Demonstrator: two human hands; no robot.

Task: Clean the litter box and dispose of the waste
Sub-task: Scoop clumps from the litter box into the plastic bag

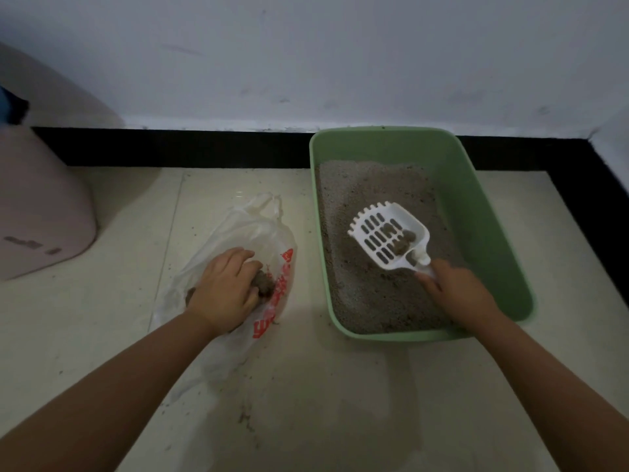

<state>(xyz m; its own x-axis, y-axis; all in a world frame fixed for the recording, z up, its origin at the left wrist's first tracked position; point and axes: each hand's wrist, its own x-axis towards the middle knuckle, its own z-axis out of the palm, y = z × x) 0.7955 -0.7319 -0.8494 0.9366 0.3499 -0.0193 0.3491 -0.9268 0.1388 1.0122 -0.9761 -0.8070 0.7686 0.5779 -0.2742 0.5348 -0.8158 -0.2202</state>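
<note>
Right hand (457, 294): fingers gripped white slotted plastic scoop (391, 238), level, keeping clumps aboard. Left hand (226, 291): fingers held thin white plastic bag (272, 240) open, presumably for tipping.

left hand (224, 291) curled, right hand (456, 294) gripping

A pale tiled floor (306, 386), edged by a black strip along the wall, carries a green litter box (490, 212), a clear plastic bag (245, 229) just left of it, and a pink bin (41, 206), perhaps a covered box. Scattered grit (245, 419) lies near the bag.
</note>
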